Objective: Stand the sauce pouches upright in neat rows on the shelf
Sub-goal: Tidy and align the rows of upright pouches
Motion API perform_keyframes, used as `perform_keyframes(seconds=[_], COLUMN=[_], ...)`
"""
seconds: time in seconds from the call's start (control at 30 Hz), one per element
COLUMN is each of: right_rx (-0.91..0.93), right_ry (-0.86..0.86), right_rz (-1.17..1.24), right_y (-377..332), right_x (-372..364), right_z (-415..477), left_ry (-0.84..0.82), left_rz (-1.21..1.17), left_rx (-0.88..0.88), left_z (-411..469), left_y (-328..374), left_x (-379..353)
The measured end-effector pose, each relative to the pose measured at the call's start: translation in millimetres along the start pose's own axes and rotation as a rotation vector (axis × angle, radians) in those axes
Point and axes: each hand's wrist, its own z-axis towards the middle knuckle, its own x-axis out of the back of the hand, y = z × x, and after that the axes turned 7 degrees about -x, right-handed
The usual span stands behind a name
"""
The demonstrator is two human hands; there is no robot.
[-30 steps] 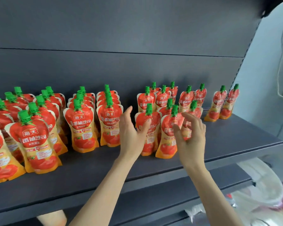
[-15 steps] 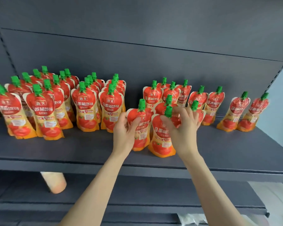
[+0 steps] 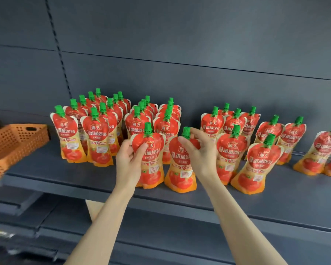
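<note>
Now the left hand [image 3: 129, 161] grips one pouch [image 3: 153, 161] and the right hand [image 3: 201, 153] pinches another pouch [image 3: 182, 169], so both bases should land flat, aligned.

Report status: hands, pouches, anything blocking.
Left hand grips left front pouch; right hand pinches right front pouch near its cap. Both upright on shelf. No blockage seen; tilted pouch farther right.

To your far left sits an orange perforated basket [image 3: 17, 144]. You face a dark grey back panel [image 3: 180, 35] with a slotted upright [image 3: 56, 43].
</note>
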Motion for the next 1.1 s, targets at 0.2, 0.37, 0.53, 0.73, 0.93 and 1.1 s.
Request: perform_keyframes(seconds=[0.2,0.37,0.53,0.73,0.93,1.1], right_rx=[-0.044,-0.089,-0.170,-0.269,-0.259,-0.267], right_ry=[0.003,0.035,0.105,0.041,0.072,0.045], right_rz=[0.061,0.120,0.180,0.029,-0.022,-0.062], right_y=[-7,0,20,48,56,61], right_x=[-68,-89,-96,-104,-99,-98], right_z=[16,15,-17,-39,-41,-38], left_ry=[-0.071,-0.196,-0.204,-0.054,-0.055,-0.041], left_rz=[-0.005,-0.040,0.051,0.400,0.504,0.549], left_rx=[0.008,0.071,0.084,-0.083,-0.075,-0.084], left_z=[44,63,38,22,19,16], left_y=[-10,-30,-59,-76,-75,-78], left_x=[46,62,70,68,67,66])
